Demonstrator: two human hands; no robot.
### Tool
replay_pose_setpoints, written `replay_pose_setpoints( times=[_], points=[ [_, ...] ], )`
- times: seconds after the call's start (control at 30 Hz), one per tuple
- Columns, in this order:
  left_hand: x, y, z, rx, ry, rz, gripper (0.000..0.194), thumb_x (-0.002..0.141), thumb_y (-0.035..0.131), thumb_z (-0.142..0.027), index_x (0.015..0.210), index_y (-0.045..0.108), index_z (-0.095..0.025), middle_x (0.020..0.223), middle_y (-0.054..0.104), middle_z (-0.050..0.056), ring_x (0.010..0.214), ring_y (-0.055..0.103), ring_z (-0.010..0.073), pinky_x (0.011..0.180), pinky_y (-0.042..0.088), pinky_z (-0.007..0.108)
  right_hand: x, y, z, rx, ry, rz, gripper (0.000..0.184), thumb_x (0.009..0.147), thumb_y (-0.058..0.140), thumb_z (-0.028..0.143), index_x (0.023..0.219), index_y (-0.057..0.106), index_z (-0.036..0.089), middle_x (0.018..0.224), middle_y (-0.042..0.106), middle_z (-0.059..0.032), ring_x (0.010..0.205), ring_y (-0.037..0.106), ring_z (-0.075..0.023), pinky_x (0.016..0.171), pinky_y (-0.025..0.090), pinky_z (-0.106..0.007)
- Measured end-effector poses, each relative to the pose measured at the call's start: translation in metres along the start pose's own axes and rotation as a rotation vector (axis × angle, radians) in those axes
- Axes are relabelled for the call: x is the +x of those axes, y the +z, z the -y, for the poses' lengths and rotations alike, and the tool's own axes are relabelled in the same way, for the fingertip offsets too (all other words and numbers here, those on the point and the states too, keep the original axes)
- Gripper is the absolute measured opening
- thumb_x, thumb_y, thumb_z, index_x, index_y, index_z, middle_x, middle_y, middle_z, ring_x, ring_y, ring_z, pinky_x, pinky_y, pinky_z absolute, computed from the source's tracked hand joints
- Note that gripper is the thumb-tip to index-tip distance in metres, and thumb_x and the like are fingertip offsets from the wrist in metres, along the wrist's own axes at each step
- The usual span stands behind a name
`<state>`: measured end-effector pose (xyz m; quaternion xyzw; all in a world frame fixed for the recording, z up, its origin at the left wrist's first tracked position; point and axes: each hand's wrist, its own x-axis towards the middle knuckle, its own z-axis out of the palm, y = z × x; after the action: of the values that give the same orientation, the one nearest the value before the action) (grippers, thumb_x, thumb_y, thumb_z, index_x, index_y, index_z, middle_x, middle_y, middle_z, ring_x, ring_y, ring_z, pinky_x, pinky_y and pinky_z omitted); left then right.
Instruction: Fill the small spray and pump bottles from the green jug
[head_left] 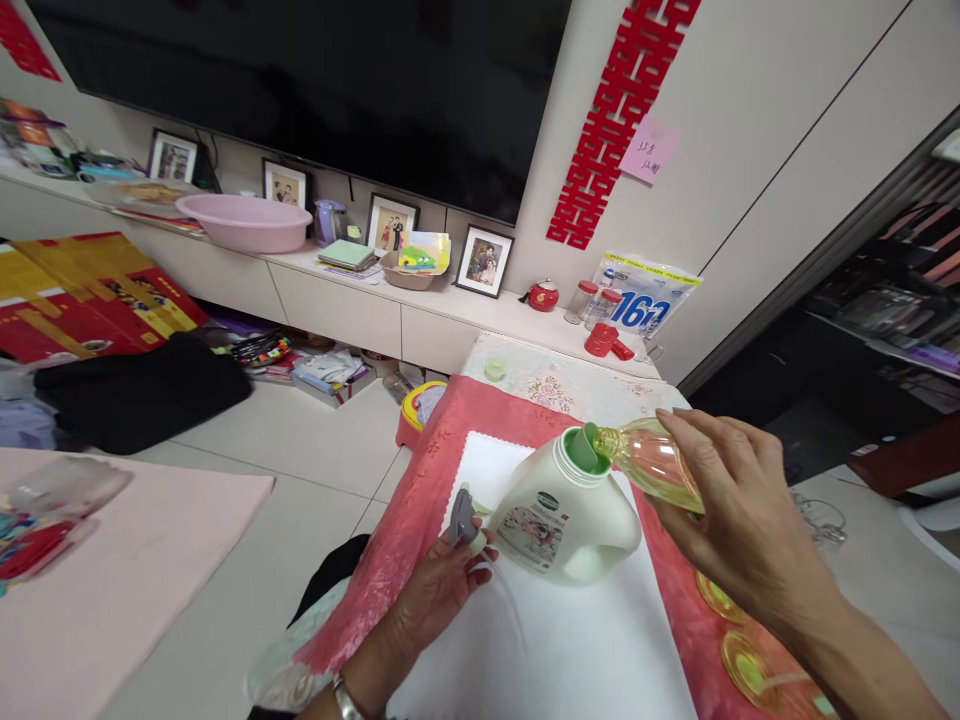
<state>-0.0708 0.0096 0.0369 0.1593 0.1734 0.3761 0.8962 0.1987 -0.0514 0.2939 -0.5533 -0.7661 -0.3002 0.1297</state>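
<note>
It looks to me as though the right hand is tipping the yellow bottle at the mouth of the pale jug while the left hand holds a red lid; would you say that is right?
Not quite: the head view shows the left hand holding a grey pump top, not a red lid.

Bottle (pixel 660 465) base hidden behind the right hand (pixel 727 490); flow at its mouth too small to tell. Jug (pixel 592 525) contents hidden by opaque walls, fine print on its label unreadable. The left hand's (pixel 442 585) fingers partly cover the spray head (pixel 463 515); its clear tube (pixel 514 605) is faint, far end unclear. Both forearms run off the picture, bracelet (pixel 346 700) cut at the bottom edge. TV (pixel 300 80) and red paper strip (pixel 611 130) cropped at top, pink table (pixel 172 540) at left and bottom. Shelf (pixel 862 330) items dark, blurred.
</note>
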Motion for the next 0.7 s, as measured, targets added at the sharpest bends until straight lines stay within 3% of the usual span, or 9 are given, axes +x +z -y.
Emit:
replay_pose_setpoints(
  times=[0.27,0.7],
  points=[
    [0.001,0.001,0.0,-0.006,0.007,-0.016,0.036,0.077,0.089,-0.031,0.108,0.073,-0.024,0.104,0.073,0.003,0.093,0.07,0.0161,0.079,0.052,0.028,0.004,-0.003,-0.001,-0.048,-0.033,0.027,0.059,0.092,0.05,0.018,0.15,0.04,0.011,0.14,0.046,-0.0177,0.122,0.044,-0.038,0.097,0.045,-0.054],
    [-0.001,0.006,-0.002,-0.015,0.004,-0.029,0.031,0.078,0.087,-0.026,0.106,0.074,-0.023,0.102,0.074,0.003,0.091,0.07,0.016,0.079,0.053,0.028,0.006,-0.013,-0.007,-0.112,-0.046,0.017,0.059,0.09,0.05,0.019,0.148,0.041,0.012,0.14,0.046,-0.0178,0.121,0.044,-0.0394,0.095,0.047,-0.054]
  ],
)
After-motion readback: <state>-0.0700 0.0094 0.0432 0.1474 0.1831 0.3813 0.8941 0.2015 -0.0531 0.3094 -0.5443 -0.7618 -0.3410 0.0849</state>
